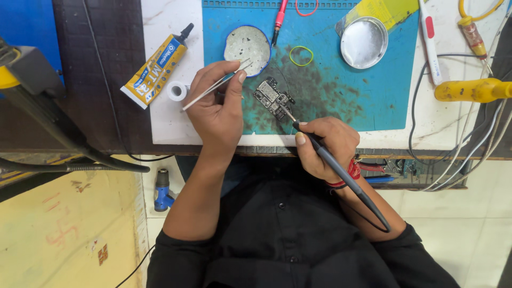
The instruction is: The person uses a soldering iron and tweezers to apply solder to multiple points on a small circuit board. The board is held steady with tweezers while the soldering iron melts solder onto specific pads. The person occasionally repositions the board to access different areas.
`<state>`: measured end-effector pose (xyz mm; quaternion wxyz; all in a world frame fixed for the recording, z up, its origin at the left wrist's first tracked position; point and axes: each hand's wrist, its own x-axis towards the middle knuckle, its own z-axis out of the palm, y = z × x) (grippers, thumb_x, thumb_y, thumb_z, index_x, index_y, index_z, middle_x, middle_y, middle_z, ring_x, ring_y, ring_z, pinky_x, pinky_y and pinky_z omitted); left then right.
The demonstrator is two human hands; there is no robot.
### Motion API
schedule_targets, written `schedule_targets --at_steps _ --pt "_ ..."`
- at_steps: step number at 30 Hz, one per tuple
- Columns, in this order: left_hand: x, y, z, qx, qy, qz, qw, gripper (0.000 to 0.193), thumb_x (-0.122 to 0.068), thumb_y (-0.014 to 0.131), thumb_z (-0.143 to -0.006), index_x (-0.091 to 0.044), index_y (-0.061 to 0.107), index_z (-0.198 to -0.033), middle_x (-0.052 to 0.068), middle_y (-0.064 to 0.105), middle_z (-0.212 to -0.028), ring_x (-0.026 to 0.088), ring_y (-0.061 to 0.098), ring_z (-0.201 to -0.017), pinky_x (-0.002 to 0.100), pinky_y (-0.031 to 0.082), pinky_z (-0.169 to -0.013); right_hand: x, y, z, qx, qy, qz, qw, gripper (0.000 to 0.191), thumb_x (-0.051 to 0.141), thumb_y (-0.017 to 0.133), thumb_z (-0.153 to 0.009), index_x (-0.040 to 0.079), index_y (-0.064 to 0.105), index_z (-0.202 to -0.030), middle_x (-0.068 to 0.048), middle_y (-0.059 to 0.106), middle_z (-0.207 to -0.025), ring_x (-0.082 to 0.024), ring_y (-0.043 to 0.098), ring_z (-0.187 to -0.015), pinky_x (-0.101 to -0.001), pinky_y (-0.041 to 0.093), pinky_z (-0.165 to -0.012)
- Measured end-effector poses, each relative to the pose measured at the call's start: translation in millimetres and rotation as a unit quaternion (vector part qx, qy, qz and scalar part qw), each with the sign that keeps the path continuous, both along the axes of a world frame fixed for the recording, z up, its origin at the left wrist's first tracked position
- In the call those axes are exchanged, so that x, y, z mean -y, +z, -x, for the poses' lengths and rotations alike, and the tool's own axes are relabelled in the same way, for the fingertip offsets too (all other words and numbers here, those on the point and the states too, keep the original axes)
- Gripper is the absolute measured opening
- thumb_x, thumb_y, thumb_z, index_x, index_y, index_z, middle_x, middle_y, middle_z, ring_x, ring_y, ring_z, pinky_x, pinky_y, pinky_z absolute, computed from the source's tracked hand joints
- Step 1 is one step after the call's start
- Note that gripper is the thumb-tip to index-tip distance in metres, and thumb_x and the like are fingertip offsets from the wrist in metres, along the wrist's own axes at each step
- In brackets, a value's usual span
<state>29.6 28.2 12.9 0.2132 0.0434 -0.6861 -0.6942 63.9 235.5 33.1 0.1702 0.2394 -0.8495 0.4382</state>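
Note:
A small dark circuit board [273, 98] lies on a blue work mat [341, 90]. My right hand [323, 146] grips a grey soldering iron [341, 173] like a pen, its thin tip resting on the board's lower right corner. My left hand [217, 106] holds metal tweezers [213, 86] just left of the board, their points aimed up and right toward a round blue-rimmed dish [246, 45]. The tweezer tips sit apart from the board.
A yellow glue tube [156, 66] and a white tape roll [176, 90] lie to the left. A round metal tin [364, 42], a green rubber band [301, 55], a pink pen [279, 21], a yellow-handled tool [472, 89] and cables [453, 138] fill the right side.

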Motion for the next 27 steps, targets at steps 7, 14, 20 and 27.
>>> schedule_targets --at_steps 7,14,20,27 --pt "-4.4 -1.7 2.6 0.016 0.001 -0.004 1.000 0.016 0.005 0.075 -0.101 0.002 0.071 -0.116 0.007 0.072 -0.109 0.006 0.064 -0.077 0.020 0.053 -0.064 -2.8 -1.4 0.3 0.003 0.010 -0.009 1.000 0.017 0.003 0.075 -0.088 0.002 0.064 -0.101 -0.013 0.070 -0.086 -0.028 0.068 -0.071 -0.0371 0.052 -0.065" --pt "-6.0 0.2 18.9 0.047 0.018 -0.057 0.997 0.016 0.002 0.077 -0.100 0.002 0.072 -0.115 0.004 0.073 -0.091 0.004 0.059 -0.067 0.021 0.054 -0.061 -3.6 -2.0 1.5 0.003 0.016 -0.008 1.000 0.019 0.003 0.076 -0.087 0.002 0.064 -0.102 -0.013 0.071 -0.087 -0.028 0.069 -0.072 -0.0372 0.053 -0.066" --pt "-8.6 2.9 17.7 0.019 0.030 0.063 0.997 0.013 0.002 0.077 -0.098 0.001 0.074 -0.111 0.007 0.076 -0.100 0.005 0.066 -0.070 0.020 0.052 -0.059 -4.5 -3.4 3.2 0.002 0.018 -0.018 1.000 0.020 0.003 0.077 -0.085 0.001 0.065 -0.101 -0.013 0.070 -0.084 -0.029 0.067 -0.068 -0.0377 0.051 -0.064" --pt "-9.4 0.3 18.2 0.002 0.023 0.054 0.998 0.013 0.003 0.076 -0.100 0.001 0.075 -0.113 0.007 0.076 -0.103 0.006 0.067 -0.075 0.021 0.054 -0.063 -4.1 -2.8 3.0 -0.001 0.022 -0.011 1.000 0.021 0.003 0.077 -0.086 0.001 0.064 -0.102 -0.013 0.069 -0.084 -0.027 0.066 -0.068 -0.0368 0.051 -0.063"
